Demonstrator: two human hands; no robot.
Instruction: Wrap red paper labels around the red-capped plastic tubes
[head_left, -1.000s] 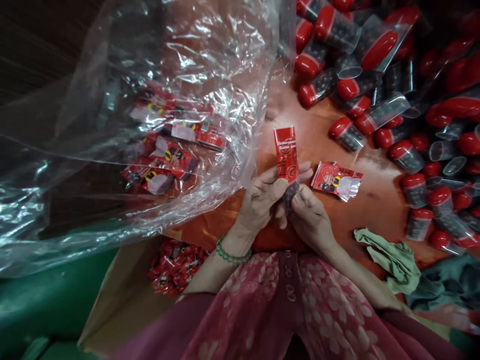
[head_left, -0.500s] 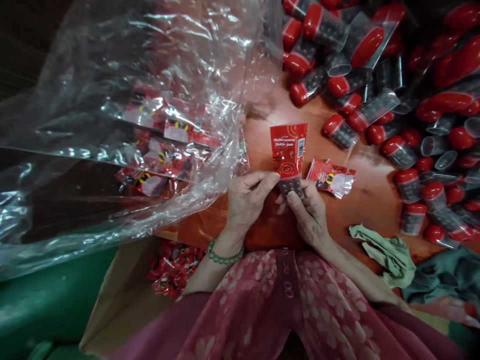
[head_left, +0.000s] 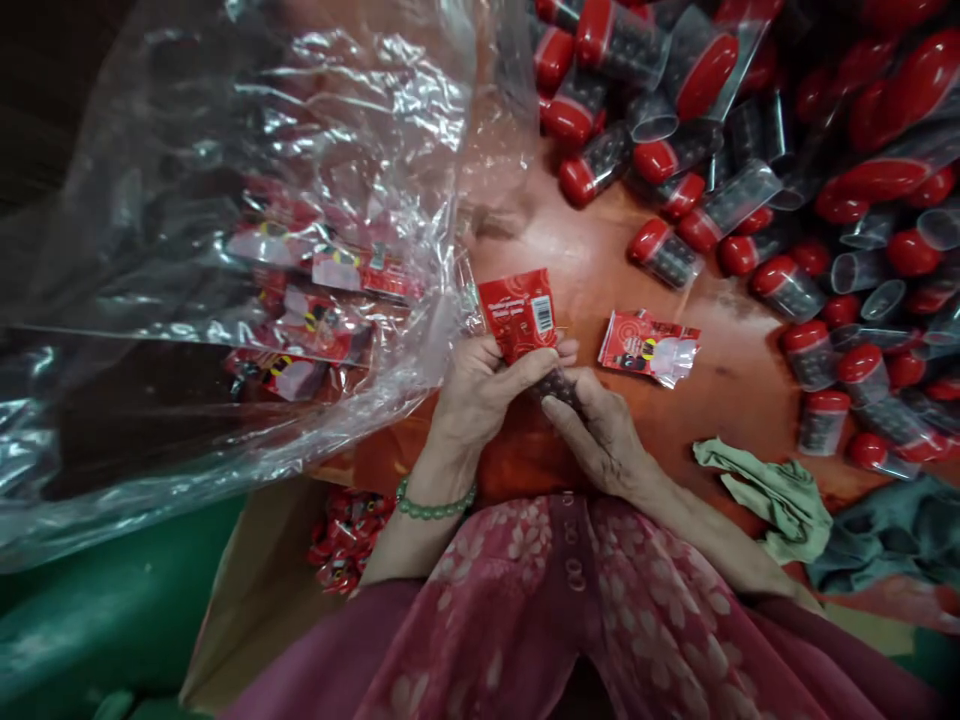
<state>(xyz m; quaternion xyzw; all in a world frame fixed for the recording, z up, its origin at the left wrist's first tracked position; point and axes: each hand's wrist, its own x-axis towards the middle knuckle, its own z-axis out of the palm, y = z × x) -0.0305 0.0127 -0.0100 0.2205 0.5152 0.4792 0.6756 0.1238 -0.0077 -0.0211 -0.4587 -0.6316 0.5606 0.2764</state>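
Note:
My left hand [head_left: 474, 395], with a green bead bracelet on the wrist, is closed on a red printed bubble gum wrapper [head_left: 519, 308], thumb across its lower part. A barcode shows on the wrapper's face. Below it sticks out the dark, bumpy end of a container [head_left: 556, 388], pinched by the thumb and fingers of my right hand [head_left: 596, 430]. How far the container reaches inside the wrapper is hidden. To the right, flat red wrappers [head_left: 649, 348] lie stacked on the orange-brown table [head_left: 525, 465].
Red-capped clear containers [head_left: 664, 252] with dark contents are heaped at right. A large clear plastic bag [head_left: 360, 130] with red packets inside spreads at left. Below it stands a cardboard box [head_left: 251, 570] holding red wrappers [head_left: 349, 540]. A pale green cloth [head_left: 772, 495] lies at lower right.
The wrapper and container have moved left and down and now tilt. My left hand has shifted from the wrapper's edge to a grip across it. My right hand still holds the lower end.

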